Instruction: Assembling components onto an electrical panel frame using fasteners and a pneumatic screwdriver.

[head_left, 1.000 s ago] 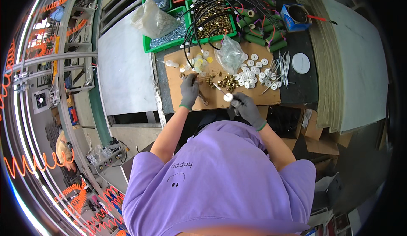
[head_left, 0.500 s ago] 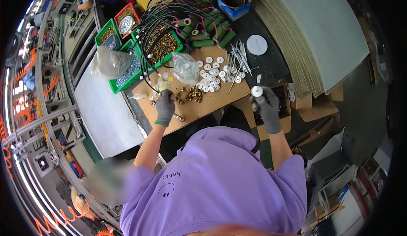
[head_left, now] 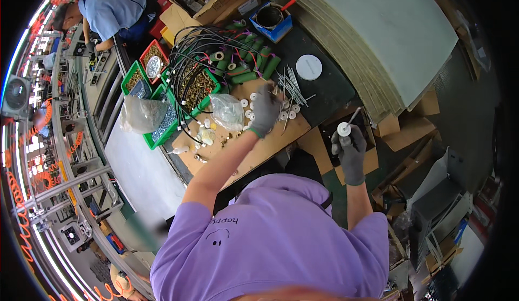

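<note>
My right hand [head_left: 352, 157], in a grey glove, is closed around a white round plastic piece [head_left: 344, 129], held to the right of the worktable. A thin metal rod [head_left: 354, 116] sticks up beside or out of that piece; I cannot tell which. My left hand [head_left: 265, 114], also gloved in grey, is over a cardboard sheet [head_left: 273, 140], among white plastic discs [head_left: 292, 115] and metal rods [head_left: 292, 88]. Its fingertips are blurred, so any grip there is unclear. Some small brass fittings [head_left: 229, 136] show just left of this hand's wrist.
Green bins [head_left: 201, 87] of small metal parts stand at the left under looped black cables [head_left: 186, 57]. Clear plastic bags [head_left: 227, 111], green cylinders [head_left: 244, 77], a white round lid [head_left: 309, 67] and a blue box [head_left: 277, 31] are nearby. Stacked sheets [head_left: 373, 79] lie right. A co-worker [head_left: 113, 11] stands far left.
My left hand has moved from the brass fittings rightward and away from me to the discs and rods. A rod now shows at the white piece in my right hand. The view has shifted.
</note>
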A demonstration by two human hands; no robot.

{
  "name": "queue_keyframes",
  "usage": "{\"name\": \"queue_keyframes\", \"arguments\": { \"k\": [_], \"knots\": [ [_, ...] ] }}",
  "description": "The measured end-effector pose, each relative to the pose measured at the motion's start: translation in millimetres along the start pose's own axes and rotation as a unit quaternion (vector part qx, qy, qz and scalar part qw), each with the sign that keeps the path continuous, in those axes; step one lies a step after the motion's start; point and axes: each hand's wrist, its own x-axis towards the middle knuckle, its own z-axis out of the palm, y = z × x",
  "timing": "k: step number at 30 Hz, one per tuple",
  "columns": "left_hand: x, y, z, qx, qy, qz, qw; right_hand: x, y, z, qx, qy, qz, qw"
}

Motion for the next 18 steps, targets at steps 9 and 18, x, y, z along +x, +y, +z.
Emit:
{"name": "queue_keyframes", "arguments": {
  "k": [9, 18],
  "knots": [
    [96.8, 0.4, -29.3, 0.201, 0.010, -0.003, 0.980, 1.0, 15.5, 30.7, -0.032, -0.064, 0.082, 0.994],
    [125.7, 4.3, -39.3, 0.423, -0.080, 0.247, 0.868, 21.8, 36.5, 59.3, -0.051, -0.102, 0.119, 0.986]
  ]
}}
